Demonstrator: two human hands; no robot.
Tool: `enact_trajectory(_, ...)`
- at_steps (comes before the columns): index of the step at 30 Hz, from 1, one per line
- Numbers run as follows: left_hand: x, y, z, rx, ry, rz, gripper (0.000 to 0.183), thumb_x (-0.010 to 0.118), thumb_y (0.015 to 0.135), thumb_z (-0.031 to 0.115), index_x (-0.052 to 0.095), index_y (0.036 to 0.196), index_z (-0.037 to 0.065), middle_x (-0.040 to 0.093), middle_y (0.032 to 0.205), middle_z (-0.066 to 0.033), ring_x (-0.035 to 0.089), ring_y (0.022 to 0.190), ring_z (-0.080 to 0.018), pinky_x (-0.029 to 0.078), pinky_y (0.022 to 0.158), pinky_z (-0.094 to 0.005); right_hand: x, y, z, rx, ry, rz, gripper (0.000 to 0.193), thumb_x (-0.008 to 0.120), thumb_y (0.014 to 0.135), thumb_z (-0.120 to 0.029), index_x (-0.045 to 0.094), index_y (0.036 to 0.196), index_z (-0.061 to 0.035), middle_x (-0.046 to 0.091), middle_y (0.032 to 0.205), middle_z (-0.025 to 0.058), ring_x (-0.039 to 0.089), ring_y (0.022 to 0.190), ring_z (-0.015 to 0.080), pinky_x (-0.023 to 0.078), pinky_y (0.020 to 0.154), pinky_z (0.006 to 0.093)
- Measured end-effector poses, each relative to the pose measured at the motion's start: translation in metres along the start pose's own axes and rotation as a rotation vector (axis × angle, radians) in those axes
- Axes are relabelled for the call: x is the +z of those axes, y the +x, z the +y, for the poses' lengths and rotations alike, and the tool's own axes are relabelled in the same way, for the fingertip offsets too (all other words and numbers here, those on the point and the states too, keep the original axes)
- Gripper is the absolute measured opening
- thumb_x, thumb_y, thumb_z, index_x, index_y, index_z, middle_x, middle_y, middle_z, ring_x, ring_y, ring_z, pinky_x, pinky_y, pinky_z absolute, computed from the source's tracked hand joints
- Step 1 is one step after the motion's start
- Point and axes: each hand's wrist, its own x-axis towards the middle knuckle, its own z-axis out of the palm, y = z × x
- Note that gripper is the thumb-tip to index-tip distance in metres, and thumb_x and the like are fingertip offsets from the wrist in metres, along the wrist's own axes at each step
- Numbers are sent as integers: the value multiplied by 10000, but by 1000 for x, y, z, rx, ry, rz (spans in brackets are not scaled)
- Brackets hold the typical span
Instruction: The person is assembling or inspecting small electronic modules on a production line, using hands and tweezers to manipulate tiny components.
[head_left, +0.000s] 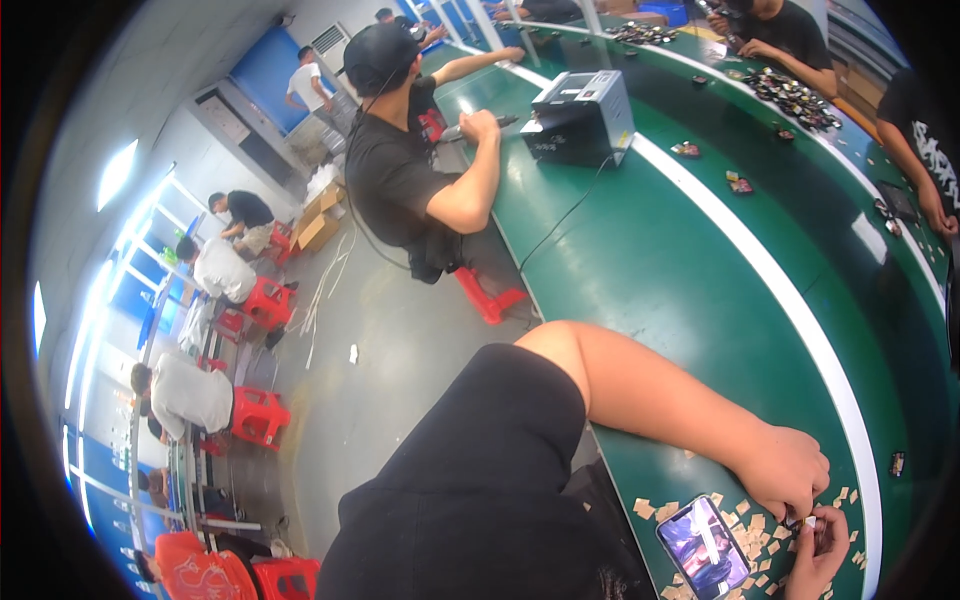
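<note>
Here both hands, left hand (pixel 790 470) and right hand (pixel 822 545), pinch a small part (pixel 808 522) with fingers together, tan squares (pixel 760 525) scattered on the green worktop (pixel 680 300), phone (pixel 703 547) at nine o'clock.

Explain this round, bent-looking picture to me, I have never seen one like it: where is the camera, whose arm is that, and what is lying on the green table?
The camera is a wide fisheye lens worn on a person's head, looking down, so straight edges curve. The bare arm and black sleeve from the lower edge are the wearer's own. Both hands meet at the long green table: the left hand and the right hand pinch a small pale part between them; what it is, is too small to tell. Around them lie many small tan paper-like squares and a smartphone with a lit screen. Farther along stands a grey box-shaped machine, where another seated person works.
</note>
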Motion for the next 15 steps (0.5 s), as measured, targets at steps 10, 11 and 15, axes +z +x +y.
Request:
enact_trajectory(10,-13,-6,12,-115,1,1,205,810,838,299,743,981,169,657,1058,-29,602,1094,-238,474,888,-407,2,6,12,-43,262,-47,169,606,953,92,639,1113,49,592,914,28,543,775,74,431,669,206)
enact_trajectory(11,-13,-5,14,-116,12,-13,207,809,841,303,738,983,169,656,1071,-29,599,1098,-238,474,896,-408,1,3,12,-33,263,-35,169,606,953,92,639,1113,49,592,914,28,543,775,74,431,669,206)
enact_trajectory(15,-11,4,14,-96,-31,-18,220,798,846,294,727,995,149,661,1080,-49,613,1107,-269,488,905,-434,-5,-11,14,-73,184,57,210,650,903,96,671,1106,46,617,981,58,567,828,101,466,716,238)
